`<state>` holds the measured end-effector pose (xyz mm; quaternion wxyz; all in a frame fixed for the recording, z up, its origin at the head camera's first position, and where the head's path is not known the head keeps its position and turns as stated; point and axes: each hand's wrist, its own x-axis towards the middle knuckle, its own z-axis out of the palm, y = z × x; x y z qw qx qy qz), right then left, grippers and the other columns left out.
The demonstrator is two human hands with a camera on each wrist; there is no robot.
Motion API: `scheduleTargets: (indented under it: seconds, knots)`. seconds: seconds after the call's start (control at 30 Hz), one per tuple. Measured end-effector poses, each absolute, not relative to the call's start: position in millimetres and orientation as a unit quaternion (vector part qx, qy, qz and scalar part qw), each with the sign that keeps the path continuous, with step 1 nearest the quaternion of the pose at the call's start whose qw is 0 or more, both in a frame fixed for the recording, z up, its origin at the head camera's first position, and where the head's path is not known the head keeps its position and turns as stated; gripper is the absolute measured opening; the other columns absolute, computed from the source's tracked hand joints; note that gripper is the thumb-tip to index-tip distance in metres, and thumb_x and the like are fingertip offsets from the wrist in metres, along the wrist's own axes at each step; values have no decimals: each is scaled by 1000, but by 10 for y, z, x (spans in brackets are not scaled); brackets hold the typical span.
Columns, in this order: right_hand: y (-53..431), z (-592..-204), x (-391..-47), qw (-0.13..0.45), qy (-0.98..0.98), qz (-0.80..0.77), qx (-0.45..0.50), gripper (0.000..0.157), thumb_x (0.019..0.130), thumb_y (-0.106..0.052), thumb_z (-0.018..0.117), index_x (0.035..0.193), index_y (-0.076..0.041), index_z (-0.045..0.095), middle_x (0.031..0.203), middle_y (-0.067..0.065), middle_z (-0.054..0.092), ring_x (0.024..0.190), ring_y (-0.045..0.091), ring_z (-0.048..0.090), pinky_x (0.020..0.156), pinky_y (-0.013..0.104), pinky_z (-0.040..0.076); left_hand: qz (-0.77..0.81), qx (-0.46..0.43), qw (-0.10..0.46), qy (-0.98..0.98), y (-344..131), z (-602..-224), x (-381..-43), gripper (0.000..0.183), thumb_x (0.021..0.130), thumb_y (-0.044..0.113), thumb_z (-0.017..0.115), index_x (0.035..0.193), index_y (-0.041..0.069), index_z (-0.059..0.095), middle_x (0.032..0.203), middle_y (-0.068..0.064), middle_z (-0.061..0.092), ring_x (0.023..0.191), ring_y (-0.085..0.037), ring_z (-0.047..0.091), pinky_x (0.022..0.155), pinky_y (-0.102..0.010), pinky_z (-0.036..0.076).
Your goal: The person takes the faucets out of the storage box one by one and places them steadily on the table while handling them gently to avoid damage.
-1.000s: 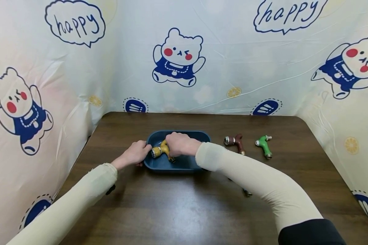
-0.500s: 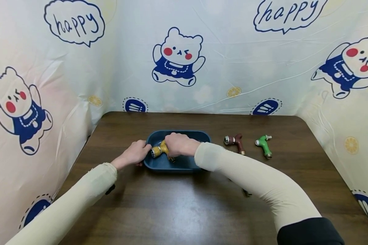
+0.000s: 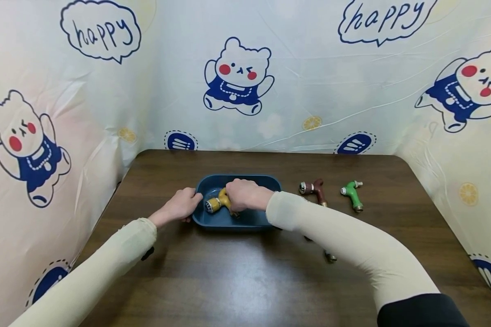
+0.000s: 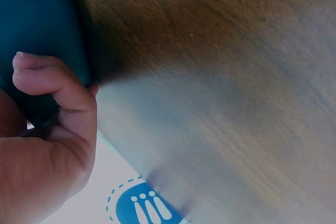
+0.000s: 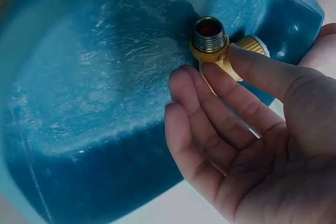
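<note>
In the head view my left hand [image 3: 180, 203] grips the left end of a blue plastic tray [image 3: 212, 224], its thumb at the rim and its fingers curled round the wall. My right hand [image 3: 245, 195] is inside the tray, pinching a yellow spray nozzle [image 3: 214, 205]. The nozzle's wide ribbed head points left. In the right wrist view the thumb and index finger of my right hand [image 5: 247, 119] hold the yellow nozzle [image 5: 210, 51] just below its threaded metal end, while the other fingers lie loosely bent. Part of the nozzle is hidden behind the fingers.
Right of the tray, a dark red nozzle [image 3: 320, 193] and a green nozzle [image 3: 353, 196] lie on the brown wooden table [image 3: 229, 281]. Another metal fitting [image 3: 330, 257] shows partly from under my right sleeve. A printed cloth [image 3: 294, 91] hangs behind the table.
Over the last half second my right hand and the yellow nozzle have shifted slightly to the right inside the tray. My left hand and the tray have stayed put.
</note>
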<state>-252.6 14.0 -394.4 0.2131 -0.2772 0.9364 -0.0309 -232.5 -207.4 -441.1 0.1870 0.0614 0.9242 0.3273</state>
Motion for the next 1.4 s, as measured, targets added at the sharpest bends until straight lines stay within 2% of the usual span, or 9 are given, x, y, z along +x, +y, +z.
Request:
scheduleTargets:
  seconds: [0.4, 0.97, 1.17, 1.4]
  knots:
    - [286, -3918, -2475, 219, 938, -11, -269, 28, 93, -29, 84, 105, -11, 68, 89, 3, 62, 77, 18, 59, 67, 29, 55, 331, 55, 193, 922, -2073, -4404, -2313, 36, 111, 22, 36, 108, -5, 60, 67, -11, 62, 48, -20, 60, 46, -30, 53]
    - [436, -3872, -2498, 243, 934, -16, -260, 18, 92, -27, 85, 93, -13, 73, 84, 1, 67, 73, 16, 62, 66, 27, 55, 331, 57, 189, 923, -2078, -4418, -2325, 36, 110, 22, 36, 104, -4, 60, 68, -12, 62, 48, -20, 61, 47, -31, 54]
    - [491, -3874, -2554, 252, 933, -27, -254, 17, 94, -25, 82, 96, -12, 70, 87, 2, 67, 73, 15, 62, 65, 27, 53, 328, 56, 189, 924, -2071, -4420, -2322, 36, 110, 21, 36, 105, -5, 61, 68, -12, 62, 48, -20, 61, 47, -31, 54]
    - [524, -3852, -2669, 250, 935, -41, -248, 3, 97, -11, 72, 99, -9, 70, 81, 3, 61, 64, 16, 55, 58, 27, 46, 324, 50, 188, 926, -2056, -4418, -2322, 36, 110, 22, 37, 104, -4, 60, 69, -13, 62, 49, -21, 61, 47, -31, 54]
